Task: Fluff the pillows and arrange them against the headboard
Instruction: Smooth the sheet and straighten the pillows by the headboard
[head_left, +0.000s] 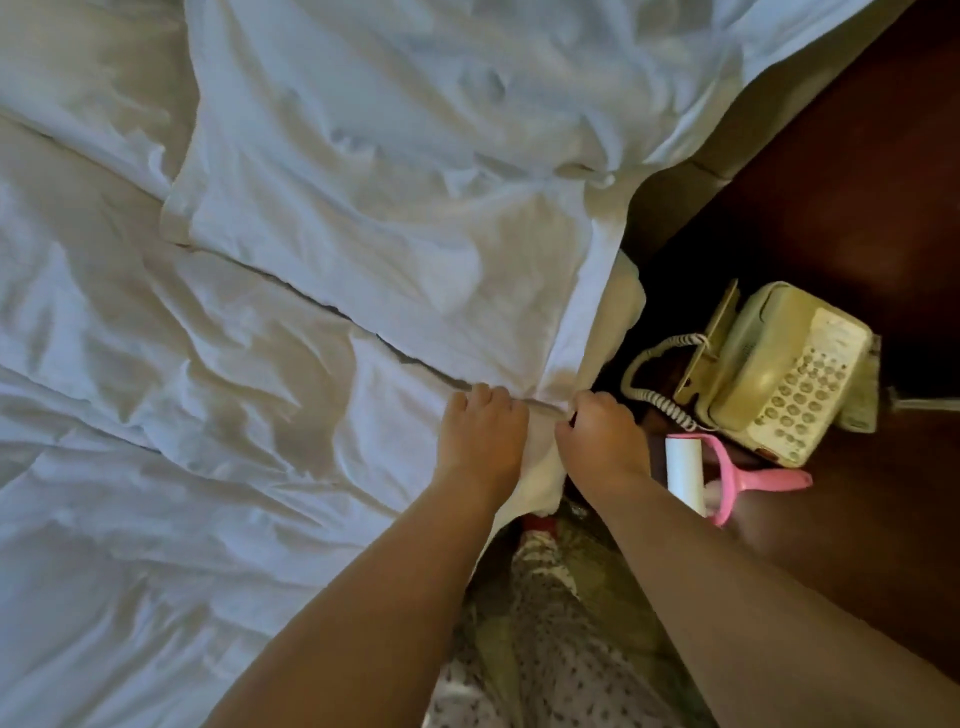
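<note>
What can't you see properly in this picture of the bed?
Head view:
- Headboard: not identifiable; pillow fills the top.
- Fingertips of left hand and right hand: curled into white fabric, so what they pinch is unclear.
- Phone buttons: too small to read.
- Lint roller: lower end hidden behind the right forearm.

This is a bedroom, and by its furnishings quite possibly a hotel room. A bed (208, 467) made up entirely in rumpled white linen fills most of the view, with a white pillow (395, 218) lying on it. Just beside the bed's edge stands a dark wooden nightstand (857, 545). On the nightstand sits a cream corded desk telephone (779, 374) with a keypad and a coiled cord, the kind found in guest rooms. Next to the telephone, nearer the viewer, lies a pink-handled lint roller (691, 475), a housekeeping tool.
</note>
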